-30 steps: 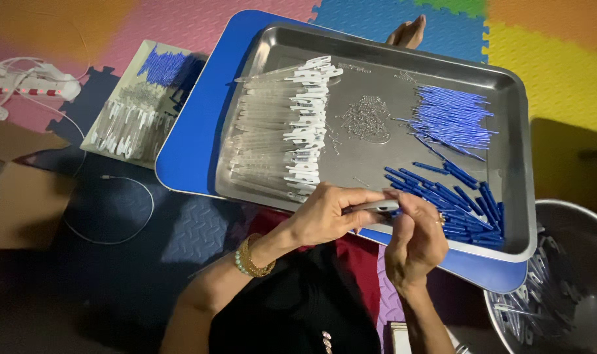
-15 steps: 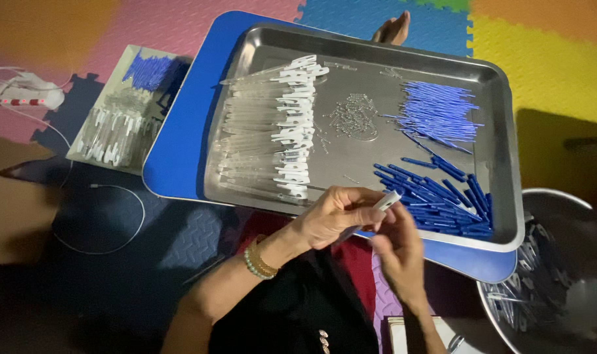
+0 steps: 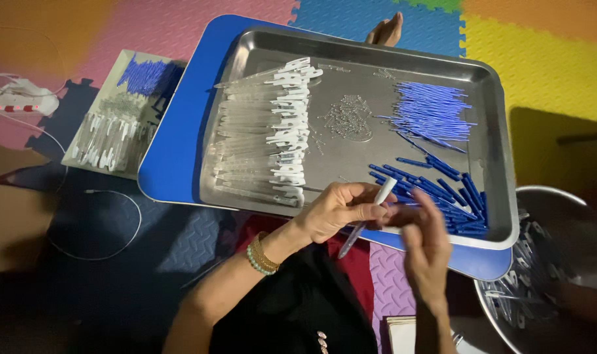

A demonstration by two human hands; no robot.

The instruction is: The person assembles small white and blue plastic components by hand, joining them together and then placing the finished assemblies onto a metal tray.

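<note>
My left hand (image 3: 338, 211) grips a clear pen barrel with a white cap (image 3: 377, 200), held slanted over the near rim of a steel tray (image 3: 505, 216). My right hand (image 3: 424, 249) hovers just right of it, fingers loosely spread, touching the pen's upper end. In the tray lie a row of clear barrels with white caps (image 3: 272, 137), a small heap of tiny metal springs (image 3: 347, 118), thin blue refills (image 3: 433, 111) and dark blue pen parts (image 3: 442, 190).
The tray rests on a blue board (image 3: 180, 151) over coloured foam floor mats. A shallow box of more pen parts (image 3: 118, 118) lies at left, with a white power strip (image 3: 17, 98) and cable. A round metal bowl of assembled pens (image 3: 541, 275) stands at lower right.
The view has shifted. My left hand still holds the pen; my right hand has drawn slightly down and away from the tray's edge.
</note>
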